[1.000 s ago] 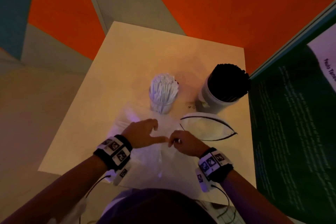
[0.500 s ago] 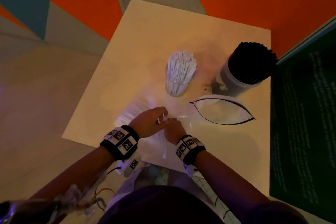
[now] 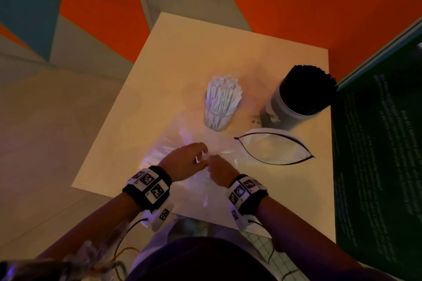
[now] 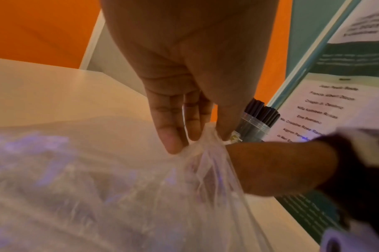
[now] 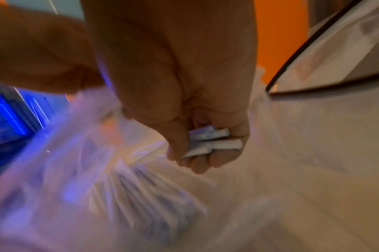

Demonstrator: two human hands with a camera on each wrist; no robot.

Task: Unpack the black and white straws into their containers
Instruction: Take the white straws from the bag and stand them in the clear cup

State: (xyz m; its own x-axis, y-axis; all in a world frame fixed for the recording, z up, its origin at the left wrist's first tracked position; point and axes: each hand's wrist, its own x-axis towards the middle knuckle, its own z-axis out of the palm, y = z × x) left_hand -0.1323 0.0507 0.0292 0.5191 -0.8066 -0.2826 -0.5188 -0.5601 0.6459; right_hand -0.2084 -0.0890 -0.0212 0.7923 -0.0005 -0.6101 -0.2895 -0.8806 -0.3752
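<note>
A clear plastic bag point(image 3: 180, 143) lies on the table's near side, with white straws inside it point(image 5: 145, 187). My left hand point(image 3: 202, 151) pinches the bag's gathered edge point(image 4: 202, 136) between thumb and fingers. Right beside it, my right hand point(image 3: 211, 163) reaches into the bag's mouth, curled round a few white wrapped straws point(image 5: 214, 141). A clear cup packed with white straws point(image 3: 220, 102) stands beyond the hands. To its right a grey tub full of black straws point(image 3: 301, 96) stands near the table's right edge.
A white zip pouch with a black edge point(image 3: 274, 148) lies open just right of the hands. The cream table point(image 3: 205, 52) is small, with orange and grey floor around it. A dark green poster board point(image 3: 376, 155) stands against its right side.
My right hand has moved left, up against my left hand at the bag's mouth. My left fingers have closed on the bag's edge. The head view has shifted.
</note>
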